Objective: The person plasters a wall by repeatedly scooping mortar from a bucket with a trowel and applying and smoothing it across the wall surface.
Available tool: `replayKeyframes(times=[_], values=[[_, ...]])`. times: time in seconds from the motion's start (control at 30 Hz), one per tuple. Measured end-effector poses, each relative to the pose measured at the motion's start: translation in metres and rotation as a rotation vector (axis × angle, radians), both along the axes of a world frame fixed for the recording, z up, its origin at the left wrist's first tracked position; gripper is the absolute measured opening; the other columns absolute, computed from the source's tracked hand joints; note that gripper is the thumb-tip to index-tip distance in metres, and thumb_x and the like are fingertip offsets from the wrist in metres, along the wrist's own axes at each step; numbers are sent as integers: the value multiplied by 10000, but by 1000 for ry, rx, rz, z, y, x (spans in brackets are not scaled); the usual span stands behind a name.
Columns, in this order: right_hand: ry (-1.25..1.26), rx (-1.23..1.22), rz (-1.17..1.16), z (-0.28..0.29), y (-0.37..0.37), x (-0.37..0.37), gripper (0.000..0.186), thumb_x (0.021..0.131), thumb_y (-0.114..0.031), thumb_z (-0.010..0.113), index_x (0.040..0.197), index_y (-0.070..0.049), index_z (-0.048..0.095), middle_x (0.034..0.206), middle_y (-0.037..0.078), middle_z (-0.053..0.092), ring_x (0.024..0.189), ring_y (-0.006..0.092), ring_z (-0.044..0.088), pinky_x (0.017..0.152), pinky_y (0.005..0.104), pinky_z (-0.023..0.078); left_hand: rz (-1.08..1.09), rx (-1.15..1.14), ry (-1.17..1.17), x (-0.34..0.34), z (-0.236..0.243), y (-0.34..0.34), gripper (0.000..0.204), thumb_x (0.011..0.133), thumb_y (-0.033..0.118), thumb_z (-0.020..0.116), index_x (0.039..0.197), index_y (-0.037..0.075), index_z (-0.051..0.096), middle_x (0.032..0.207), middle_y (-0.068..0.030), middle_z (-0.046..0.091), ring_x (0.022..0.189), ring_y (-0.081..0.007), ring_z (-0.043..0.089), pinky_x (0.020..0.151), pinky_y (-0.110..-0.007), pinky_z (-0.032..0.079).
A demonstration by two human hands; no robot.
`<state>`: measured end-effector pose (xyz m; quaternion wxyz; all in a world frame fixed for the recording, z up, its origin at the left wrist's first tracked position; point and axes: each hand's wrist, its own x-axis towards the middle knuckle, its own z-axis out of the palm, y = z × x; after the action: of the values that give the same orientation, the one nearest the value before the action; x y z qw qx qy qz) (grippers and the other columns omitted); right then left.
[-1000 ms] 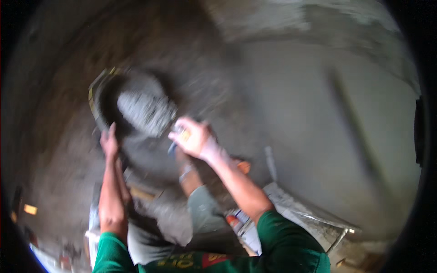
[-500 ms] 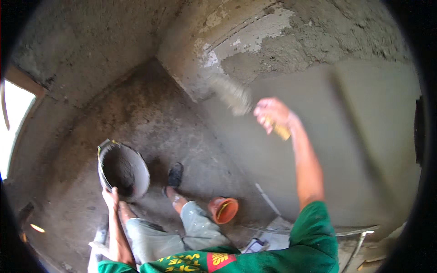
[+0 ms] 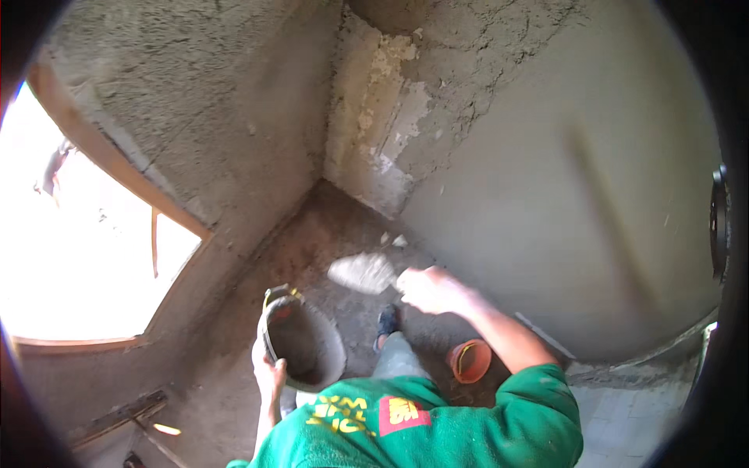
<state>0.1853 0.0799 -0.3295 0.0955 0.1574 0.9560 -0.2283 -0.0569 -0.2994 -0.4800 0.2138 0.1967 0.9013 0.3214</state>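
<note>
Now the left hand [image 3: 270, 373] is clamped on the rim of the grey bucket [image 3: 329, 343], thumb over the edge, the other fingers mostly hidden behind the side; dark grey mortar [image 3: 298, 343] coats the inside, and the bucket is held in front of the green shirt [image 3: 468, 421], its mouth facing the view; the right hand [image 3: 431, 291] is closed around the trowel [image 3: 363, 274], its grip hidden in the fist; the blade, grey all over, hangs beyond the bucket and to its right, apart from it.

Half a second ago the blade was a blur in front of the smooth wall [image 3: 538, 203], farther off from the bucket; since then it has come down and nearer, while the left hand has kept its hold on the rim; the view has swung too, so that the window [image 3: 86, 257], left of the bucket, shows much larger; the orange pail [image 3: 471, 360] stands to the bucket's right, as before, with a dark shoe [image 3: 388, 318] between the two; pale chips [image 3: 399, 241] lie on the floor [image 3: 226, 359] beyond the bucket.
</note>
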Motion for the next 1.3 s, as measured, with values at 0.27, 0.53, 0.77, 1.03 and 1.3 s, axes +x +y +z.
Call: replayKeyframes(times=[0.27, 0.53, 0.77, 1.03, 1.3], values=[[-34, 487, -25, -126, -174, -97, 144, 773, -136, 560, 836, -77, 676, 765, 121, 677, 726, 241, 670, 680, 374, 507, -340, 274, -51, 0, 168, 69, 561, 745, 48, 604, 1296, 26, 499, 1200, -247, 579, 1159, -364, 548, 976, -397, 431], [-168, 251, 2, -41, -108, -109, 160, 765, -98, 561, 760, -51, 714, 774, 182, 683, 763, 285, 700, 676, 381, 561, -414, 94, -127, -30, 190, 99, 450, 729, 8, 591, 1178, 2, 572, 1010, -254, 648, 1015, -340, 637, 895, -391, 477], [-122, -20, 137, -150, -159, -75, 202, 804, -229, 592, 887, -59, 661, 865, 207, 658, 822, 356, 657, 703, 430, 541, -380, 174, -146, -38, 165, 97, 403, 730, 35, 594, 1129, -11, 611, 922, -283, 651, 953, -384, 644, 866, -404, 489], [265, -633, -166, -70, -183, -45, 234, 780, -175, 680, 940, -8, 649, 788, 212, 649, 762, 325, 673, 663, 352, 518, -114, 404, -466, -38, 129, 70, 465, 780, -70, 537, 1237, 7, 570, 1060, -86, 664, 963, -149, 618, 867, -289, 478], [232, -389, -311, -79, -118, -34, 286, 776, -188, 693, 994, -7, 654, 869, 200, 673, 834, 331, 683, 709, 371, 540, 11, 290, -325, -18, 145, 105, 392, 728, -6, 595, 1115, -72, 592, 1004, -214, 667, 981, -280, 640, 872, -354, 471]])
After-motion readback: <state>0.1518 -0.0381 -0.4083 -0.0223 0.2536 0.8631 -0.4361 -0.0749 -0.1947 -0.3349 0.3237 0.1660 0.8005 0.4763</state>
